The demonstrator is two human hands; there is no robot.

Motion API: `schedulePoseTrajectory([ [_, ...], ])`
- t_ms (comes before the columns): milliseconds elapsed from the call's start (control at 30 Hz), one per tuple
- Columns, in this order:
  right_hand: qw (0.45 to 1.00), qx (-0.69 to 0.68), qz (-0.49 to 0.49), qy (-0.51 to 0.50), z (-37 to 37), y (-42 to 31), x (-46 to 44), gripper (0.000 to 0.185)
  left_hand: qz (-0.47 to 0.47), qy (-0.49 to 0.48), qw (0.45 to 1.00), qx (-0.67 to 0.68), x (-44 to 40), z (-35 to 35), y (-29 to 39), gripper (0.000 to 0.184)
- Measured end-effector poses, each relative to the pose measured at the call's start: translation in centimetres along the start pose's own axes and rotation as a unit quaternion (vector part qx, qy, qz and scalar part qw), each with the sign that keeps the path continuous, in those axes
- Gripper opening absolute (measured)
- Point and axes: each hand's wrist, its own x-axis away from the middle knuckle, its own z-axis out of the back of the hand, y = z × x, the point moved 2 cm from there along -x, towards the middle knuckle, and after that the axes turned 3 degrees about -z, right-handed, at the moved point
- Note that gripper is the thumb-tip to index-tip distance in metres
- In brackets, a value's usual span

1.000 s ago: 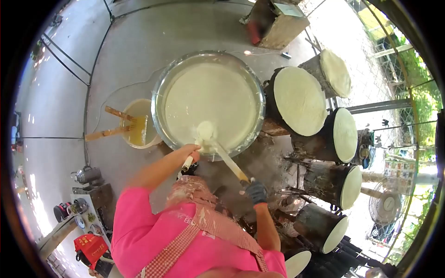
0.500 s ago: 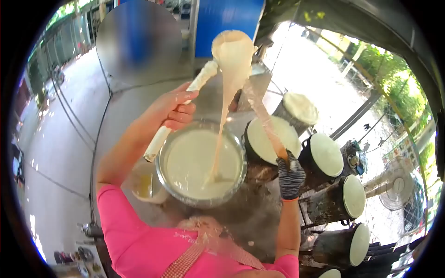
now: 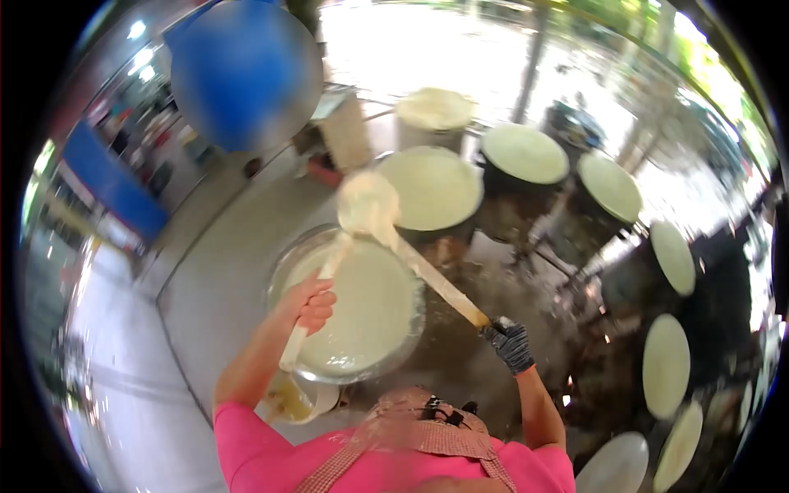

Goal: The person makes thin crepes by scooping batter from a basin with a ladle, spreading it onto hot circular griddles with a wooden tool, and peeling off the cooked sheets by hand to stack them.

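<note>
My bare left hand [image 3: 310,306] is closed around a white, batter-coated handle [image 3: 293,347] that slants up to a round ladle head [image 3: 366,202]. In a striped knit glove, my right hand [image 3: 509,345] grips the end of a flat wooden stick [image 3: 440,285]. The stick's coated far end meets the ladle head; which handle is fixed to it I cannot tell for certain. Both tools are over the far side of a wide metal basin [image 3: 343,380] filled with pale, creamy batter [image 3: 362,304].
Several dark pots with pale round tops, such as this near one [image 3: 429,187] and another [image 3: 524,153], curve around the right side. A small tub [image 3: 325,400] with yellowish liquid stands by the basin's near edge. A box-like stand [image 3: 343,131] is beyond.
The view has swung right. The ladle head and stick have come down closer to the basin, and the long strand of batter that hung from them no longer shows.
</note>
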Motion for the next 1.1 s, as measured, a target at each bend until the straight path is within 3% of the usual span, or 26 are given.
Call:
schedulePoseTrajectory([
  [67, 0.996, 0.036, 0.002, 0.076, 2.6, -2.0, 3.0, 0.016, -0.087, -0.031, 0.978, -0.185, -1.5, -5.1, -1.0, 0.015],
  [100, 0.994, 0.019, -0.015, 0.103, 3.7, -1.6, 4.3, 0.016, -0.083, -0.061, 0.978, -0.181, -3.4, -6.7, -2.4, 0.014],
  [167, 0.989, 0.018, -0.009, 0.149, 5.3, 0.8, 6.7, 0.016, 0.016, -0.092, 0.988, -0.121, -7.6, -9.5, -5.1, 0.002],
  [200, 0.985, 0.035, 0.011, 0.169, 5.8, 3.7, 8.1, 0.016, 0.077, -0.103, 0.987, -0.094, -9.8, -10.2, -7.2, 0.008],
  [233, 0.982, -0.007, -0.024, 0.188, 6.4, 10.1, 8.9, 0.016, 0.351, -0.199, 0.907, 0.119, -13.1, -9.7, -9.0, 0.028],
  [267, 0.971, 0.002, -0.07, 0.228, 6.8, 12.5, 12.8, 0.016, 0.384, -0.141, 0.896, 0.172, -14.0, -12.2, -11.5, 0.039],
  [300, 0.957, 0.006, -0.116, 0.266, 7.3, 14.9, 16.8, 0.017, 0.379, -0.177, 0.891, 0.179, -15.9, -12.9, -14.5, 0.023],
  [367, 0.897, 0.103, -0.243, 0.356, 6.5, 10.5, 26.1, 0.017, 0.429, -0.138, 0.881, 0.141, -19.1, -14.3, -21.5, 0.024],
  [467, 0.845, 0.074, -0.247, 0.469, 5.2, 14.5, 38.5, 0.02, 0.585, -0.109, 0.787, 0.163, -20.1, -20.5, -32.9, 0.027],
  [533, 0.749, 0.257, -0.319, 0.521, 1.5, 19.1, 46.3, 0.025, 0.672, -0.09, 0.717, 0.161, -18.7, -24.5, -40.3, 0.035],
  [600, 0.657, 0.204, -0.318, 0.653, 0.1, 15.1, 51.8, 0.027, 0.744, -0.138, 0.64, 0.131, -16.3, -29.0, -47.1, 0.035],
  [667, 0.521, 0.188, -0.569, 0.608, -0.9, 11.8, 55.9, 0.032, 0.805, -0.174, 0.564, 0.059, -15.1, -32.2, -53.3, 0.031],
  [700, 0.469, 0.123, -0.581, 0.653, -1.8, 12.0, 57.7, 0.032, 0.791, -0.158, 0.587, -0.068, -13.8, -34.6, -55.7, 0.025],
  [733, 0.412, 0.059, -0.584, 0.697, -2.7, 12.5, 59.2, 0.032, 0.756, -0.222, 0.592, -0.17, -13.3, -36.4, -58.5, 0.015],
  [767, 0.395, 0.042, -0.553, 0.732, -3.3, 12.7, 60.3, 0.037, 0.643, -0.352, 0.602, -0.318, -12.7, -38.2, -60.8, 0.005],
  [800, 0.385, 0.092, -0.473, 0.787, -2.6, 12.3, 60.2, 0.038, 0.575, -0.43, 0.573, -0.395, -12.0, -40.0, -63.0, 0.015],
  [867, 0.346, 0.197, -0.304, 0.865, -1.2, 11.6, 58.6, 0.042, 0.464, -0.481, 0.549, -0.502, -11.2, -41.4, -68.9, 0.034],
  [900, 0.396, 0.137, -0.356, 0.835, 0.2, 10.3, 57.3, 0.045, 0.428, -0.512, 0.541, -0.512, -10.2, -41.4, -71.2, 0.04],
  [933, 0.395, 0.215, -0.421, 0.788, 1.9, 10.9, 56.5, 0.041, 0.394, -0.543, 0.532, -0.517, -9.0, -41.0, -73.0, 0.046],
  [967, 0.392, 0.194, -0.535, 0.723, 4.1, 10.6, 54.9, 0.043, 0.361, -0.569, 0.524, -0.52, -8.5, -40.6, -75.0, 0.052],
  [1000, 0.379, 0.107, -0.584, 0.71, 6.2, 10.3, 53.7, 0.041, 0.328, -0.574, 0.522, -0.54, -9.4, -39.7, -78.3, 0.056],
  [1033, 0.357, 0.11, -0.622, 0.688, 6.5, 15.9, 54.7, 0.038, 0.298, -0.574, 0.52, -0.558, -11.1, -38.1, -82.1, 0.059],
  [1067, 0.342, 0.082, -0.614, 0.707, 5.6, 16.3, 54.9, 0.036, 0.266, -0.572, 0.524, -0.572, -12.0, -37.4, -84.2, 0.062],
  [1100, 0.331, 0.063, -0.602, 0.724, 5.4, 16.4, 55.4, 0.033, 0.031, -0.639, 0.429, -0.638, -12.2, -38.5, -84.0, 0.063],
])
